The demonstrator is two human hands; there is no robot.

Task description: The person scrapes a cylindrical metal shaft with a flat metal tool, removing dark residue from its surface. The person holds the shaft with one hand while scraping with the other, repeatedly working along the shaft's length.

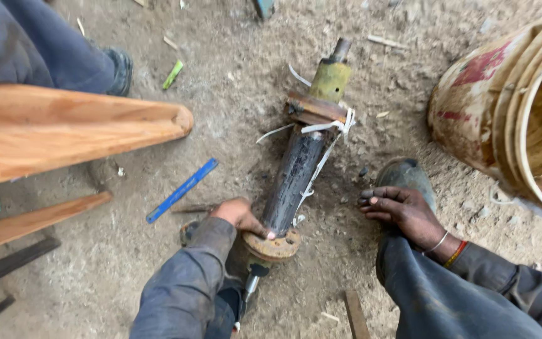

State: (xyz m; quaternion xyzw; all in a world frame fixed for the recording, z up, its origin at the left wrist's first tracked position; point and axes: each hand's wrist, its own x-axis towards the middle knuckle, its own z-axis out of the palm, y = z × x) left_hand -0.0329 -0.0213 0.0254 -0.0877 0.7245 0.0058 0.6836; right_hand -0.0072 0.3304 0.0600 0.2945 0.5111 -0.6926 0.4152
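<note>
Seen from above, looking down at bare dirt ground. At far left a wooden bench (64, 129) slants across the view, with a second person's dark trouser leg and shoe (119, 70) behind it. Just right of the bench a flat blue strip (182, 190) lies on the dirt. Next comes the person's left hand (239, 215), grey sleeve pushed forward, fingers curled and closed against the lower end of a long metal cylinder (296, 176) — the thumb rests on the rusty round flange (273, 245) at its near end. The cylinder lies on the ground in the middle of the view, running from that flange up and to the right, past a dark greasy barrel, to a rusty collar (313, 108) tied with white cord (330, 135) and an olive-green cap (330, 80) with a short rod sticking out. It looks like solid steel: probably heavy, rigid and slick with oil along the barrel, so the rough flange or collar would likely give the surest hold. To its right the right hand (399, 210) rests on the knee, fingers loosely bent and holding nothing, bangles at the wrist — a dusty shoe (408, 176) shows just beyond it. At far right stands a stained cream bucket (503, 107).
</note>
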